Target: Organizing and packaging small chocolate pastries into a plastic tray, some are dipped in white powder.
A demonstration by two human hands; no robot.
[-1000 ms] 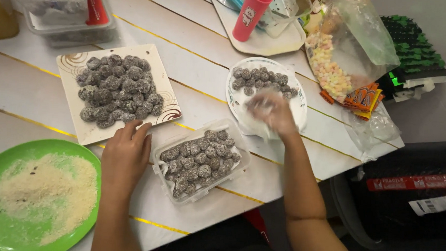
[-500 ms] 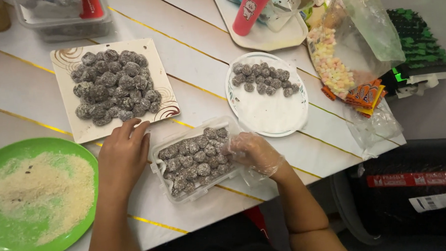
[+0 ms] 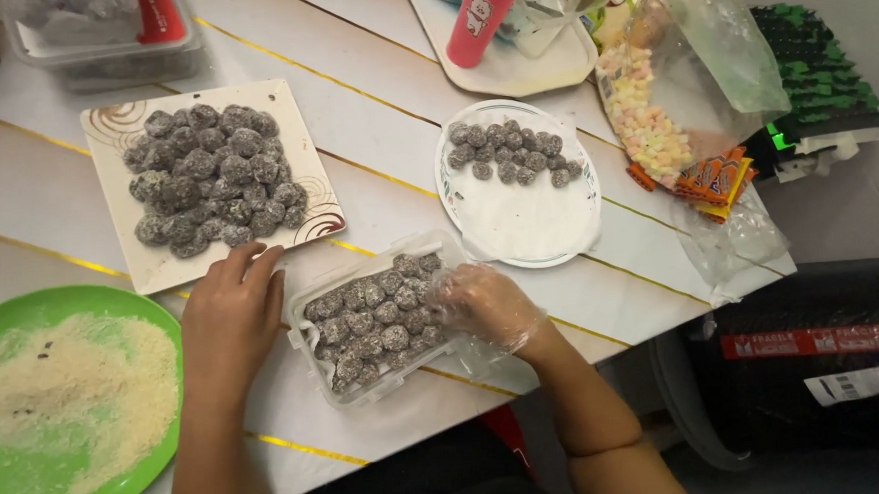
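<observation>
While your left hand [image 3: 230, 320] lies flat on the white table [image 3: 374, 112], its fingers [image 3: 253, 265] are spread loosely and grip nothing; the fingertips rest just beside the left wall of the clear plastic container [image 3: 310, 327] and close under the near edge of the square plate [image 3: 108, 123] heaped with dark coated balls [image 3: 209, 178]. Your right hand [image 3: 486, 304], wrapped in a thin clear glove, sits at the right end of that container with its fingers [image 3: 451, 291] curled down onto the coated balls [image 3: 373, 319] packed inside. They touch the balls nearest them, but you cannot tell whether they have closed on one. Beyond those fingertips, a little way off, stands the round white plate [image 3: 527, 223] with a short row of balls [image 3: 510, 155] along its far rim. Left of your left wrist is the green plate [image 3: 27, 309] spread with pale crumbs [image 3: 65, 392]. Farther past the round plate are a red cup [image 3: 484, 18] on a tray [image 3: 540, 70] and a clear bag of small pastel sweets [image 3: 646, 119].
</observation>
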